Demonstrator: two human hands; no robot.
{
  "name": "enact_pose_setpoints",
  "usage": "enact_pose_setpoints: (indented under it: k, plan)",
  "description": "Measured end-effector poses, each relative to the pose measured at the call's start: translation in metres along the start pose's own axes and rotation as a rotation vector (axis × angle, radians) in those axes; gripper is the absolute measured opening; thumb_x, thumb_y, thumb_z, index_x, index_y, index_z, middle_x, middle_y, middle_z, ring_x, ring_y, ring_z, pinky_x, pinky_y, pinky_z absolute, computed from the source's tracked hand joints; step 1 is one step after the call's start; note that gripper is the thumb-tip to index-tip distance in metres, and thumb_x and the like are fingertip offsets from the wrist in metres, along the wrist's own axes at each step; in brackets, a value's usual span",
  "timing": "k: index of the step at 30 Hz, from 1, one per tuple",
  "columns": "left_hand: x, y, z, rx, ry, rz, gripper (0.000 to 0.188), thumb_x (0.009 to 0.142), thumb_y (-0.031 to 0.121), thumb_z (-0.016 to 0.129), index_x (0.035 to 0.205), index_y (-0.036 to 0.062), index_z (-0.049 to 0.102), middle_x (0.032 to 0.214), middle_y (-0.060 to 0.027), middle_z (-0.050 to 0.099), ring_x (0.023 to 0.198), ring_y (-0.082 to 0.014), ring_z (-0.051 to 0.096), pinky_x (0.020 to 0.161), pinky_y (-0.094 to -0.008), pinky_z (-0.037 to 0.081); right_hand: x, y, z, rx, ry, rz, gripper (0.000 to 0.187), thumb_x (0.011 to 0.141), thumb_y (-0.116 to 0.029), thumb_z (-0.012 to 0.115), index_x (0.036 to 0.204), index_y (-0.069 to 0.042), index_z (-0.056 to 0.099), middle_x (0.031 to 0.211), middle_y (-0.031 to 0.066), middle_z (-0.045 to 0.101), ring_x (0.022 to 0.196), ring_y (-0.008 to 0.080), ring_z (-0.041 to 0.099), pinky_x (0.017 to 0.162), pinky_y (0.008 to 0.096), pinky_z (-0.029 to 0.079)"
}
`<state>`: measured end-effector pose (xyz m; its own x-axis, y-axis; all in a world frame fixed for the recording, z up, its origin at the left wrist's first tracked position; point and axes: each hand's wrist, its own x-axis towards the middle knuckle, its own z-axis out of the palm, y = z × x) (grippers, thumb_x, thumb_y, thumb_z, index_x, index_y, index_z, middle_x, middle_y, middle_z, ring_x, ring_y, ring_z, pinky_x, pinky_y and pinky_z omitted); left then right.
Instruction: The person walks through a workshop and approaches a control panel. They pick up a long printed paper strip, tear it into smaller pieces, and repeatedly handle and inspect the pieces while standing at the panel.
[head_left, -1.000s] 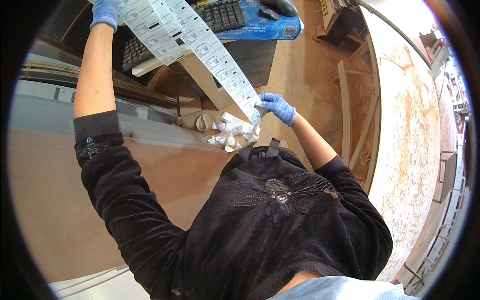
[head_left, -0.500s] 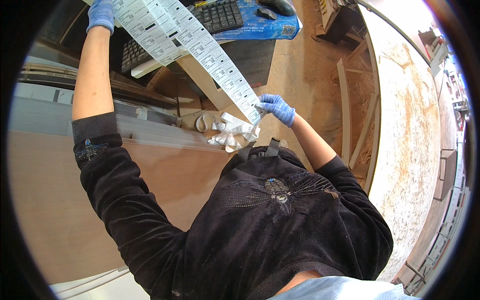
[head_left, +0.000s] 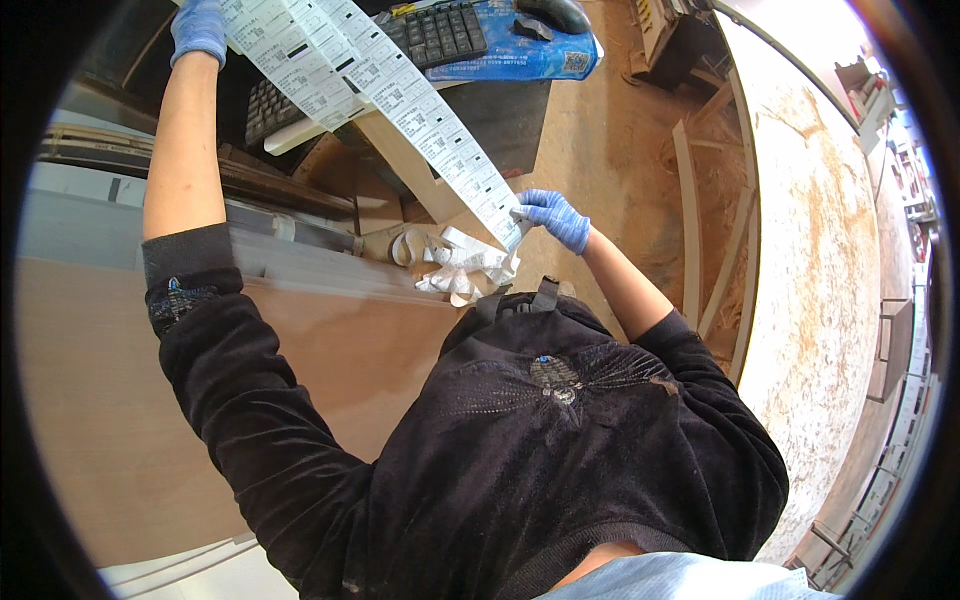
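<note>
Right hand (head_left: pixel 555 219): pinching the strip (head_left: pixel 438 138) by its low end.
Left hand (head_left: pixel 199 35): fingers lying partly out of sight; I can't tell its grip.
Strip: slanting between both hands, partly hiding a keyboard (head_left: pixel 447 36).

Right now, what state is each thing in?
Label strip: unrolled, slanting, nearly straight
Right hand: gloved, pinching strip's lower end
Left hand: gloved, partly out of frame, grip unclear
Loose paper: curled, heaped
Keyboard: partly hidden behind strip
Mouse: untouched
</note>
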<state>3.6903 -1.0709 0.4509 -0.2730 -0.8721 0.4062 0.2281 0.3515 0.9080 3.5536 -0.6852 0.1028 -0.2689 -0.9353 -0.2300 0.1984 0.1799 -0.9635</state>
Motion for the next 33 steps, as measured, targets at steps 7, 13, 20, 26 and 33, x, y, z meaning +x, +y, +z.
enact_pose_setpoints:
  k: [7,13,20,26,33]
  plan:
    - [0.034,-0.008,-0.018,0.187,0.019,0.18,0.038,0.075,0.036,0.068,0.094,0.0034,0.062,0.089,-0.0143,0.062,0.077,-0.0269,0.059,0.066,-0.0386,0.049,-0.003,0.006,-0.002,-0.061,0.018,-0.01,0.025,0.082,-0.022,0.062,0.099,-0.003,0.063,0.086,0.0019,0.063,0.079,0.0101,0.057,0.074,0.0254,0.045]
    - [0.01,0.006,-0.011,-0.177,-0.056,0.086,0.027,0.076,0.035,0.067,0.091,0.0124,0.063,0.083,-0.0016,0.062,0.069,-0.0144,0.057,0.053,-0.03,0.044,-0.008,0.006,-0.002,0.013,0.006,0.031,0.028,0.082,-0.023,0.063,0.1,-0.001,0.062,0.088,0.0025,0.063,0.084,0.01,0.056,0.079,0.0254,0.044]
    - [0.026,0.003,-0.013,-0.005,0.042,0.215,0.034,0.077,0.033,0.065,0.096,0.0051,0.062,0.089,-0.0094,0.063,0.077,-0.021,0.059,0.064,-0.035,0.049,-0.007,0.014,-0.002,0.003,0.004,0.036,0.028,0.082,-0.022,0.063,0.1,0.0,0.062,0.09,0.0028,0.063,0.084,0.0099,0.056,0.079,0.0254,0.044]
    - [0.041,0.003,-0.017,0.06,0.072,0.213,0.037,0.077,0.031,0.064,0.097,0.0,0.06,0.091,-0.0169,0.062,0.08,-0.0278,0.059,0.07,-0.041,0.049,-0.01,0.018,-0.003,-0.026,0.037,0.001,0.026,0.083,-0.024,0.062,0.097,-0.002,0.063,0.086,0.0022,0.063,0.08,0.01,0.057,0.074,0.0251,0.045]
    - [0.038,0.005,-0.018,0.018,0.053,0.175,0.04,0.08,0.029,0.061,0.105,-0.0011,0.055,0.096,-0.0173,0.061,0.082,-0.0288,0.059,0.073,-0.0414,0.05,-0.008,0.02,-0.004,-0.003,0.03,0.004,0.026,0.083,-0.023,0.062,0.098,-0.002,0.063,0.087,0.0021,0.063,0.08,0.01,0.056,0.074,0.025,0.045]
